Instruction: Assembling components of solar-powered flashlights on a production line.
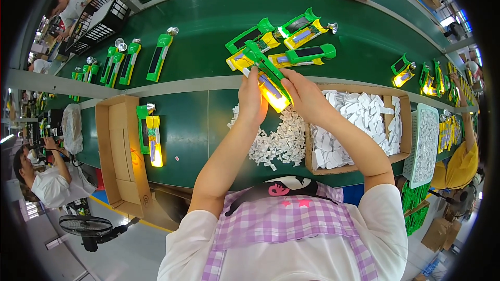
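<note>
Both my hands grip an opened green-and-yellow lamp [270, 87], its lower end glowing yellow. My left hand [251, 96] closes round the yellow half from the left. My right hand [308, 96] has its fingers bent against the green half from the right. Just beyond, on the green belt, lie several similar lamps, among them an opened lamp [304, 34] and a lamp with a dark panel [311, 54]. Below my hands spreads a heap of small white plastic parts [278, 143]. A cardboard box [307, 151] of larger white pieces [357, 119] stands beside my right forearm.
To the left are a shallow cardboard box [119, 156] and an opened, lit lamp [151, 135]. A metal rail [195, 83] separates the bench from the belt, where more lamps [159, 54] lie. At right stands a pale basket of small clear parts [423, 145]; co-workers sit at both sides.
</note>
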A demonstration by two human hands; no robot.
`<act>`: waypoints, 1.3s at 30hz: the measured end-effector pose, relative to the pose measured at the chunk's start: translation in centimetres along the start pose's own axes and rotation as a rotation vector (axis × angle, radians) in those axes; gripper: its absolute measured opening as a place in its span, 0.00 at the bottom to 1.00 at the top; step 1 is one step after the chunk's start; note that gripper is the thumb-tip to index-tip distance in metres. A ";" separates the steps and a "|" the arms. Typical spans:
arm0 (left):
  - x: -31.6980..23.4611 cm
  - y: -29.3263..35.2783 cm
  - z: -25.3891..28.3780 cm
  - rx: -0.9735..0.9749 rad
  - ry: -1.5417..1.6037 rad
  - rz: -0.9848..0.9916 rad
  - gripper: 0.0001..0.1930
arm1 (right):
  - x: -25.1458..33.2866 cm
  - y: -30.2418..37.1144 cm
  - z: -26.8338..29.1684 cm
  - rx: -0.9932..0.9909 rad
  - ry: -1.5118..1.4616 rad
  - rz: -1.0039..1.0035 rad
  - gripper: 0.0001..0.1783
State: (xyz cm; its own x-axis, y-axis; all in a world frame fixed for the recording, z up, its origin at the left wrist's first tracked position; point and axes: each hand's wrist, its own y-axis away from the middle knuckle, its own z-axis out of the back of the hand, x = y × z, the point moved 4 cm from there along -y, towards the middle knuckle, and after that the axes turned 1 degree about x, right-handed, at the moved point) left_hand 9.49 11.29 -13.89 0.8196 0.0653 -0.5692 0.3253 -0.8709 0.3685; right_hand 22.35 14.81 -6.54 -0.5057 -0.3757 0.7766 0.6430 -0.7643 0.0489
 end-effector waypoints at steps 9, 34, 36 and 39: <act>-0.2 -0.6 0.7 0.032 0.028 0.057 0.15 | 0.1 -1.1 0.2 0.172 -0.128 -0.032 0.19; -1.9 1.1 0.7 0.300 -0.011 0.100 0.22 | 0.5 -1.3 0.0 0.243 -0.302 -0.086 0.23; -2.0 1.2 0.7 0.325 -0.013 0.102 0.24 | 0.2 -1.6 -0.1 0.247 -0.316 -0.092 0.23; -2.2 1.2 0.9 0.409 -0.087 0.052 0.28 | 0.4 -1.6 -0.2 0.253 -0.325 -0.108 0.23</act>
State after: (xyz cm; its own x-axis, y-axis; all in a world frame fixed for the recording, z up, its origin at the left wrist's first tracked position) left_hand 7.70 9.70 -12.86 0.7816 -0.0098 -0.6238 0.0561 -0.9947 0.0859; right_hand 21.01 15.77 -6.45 -0.3959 -0.0849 0.9143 0.7381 -0.6218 0.2619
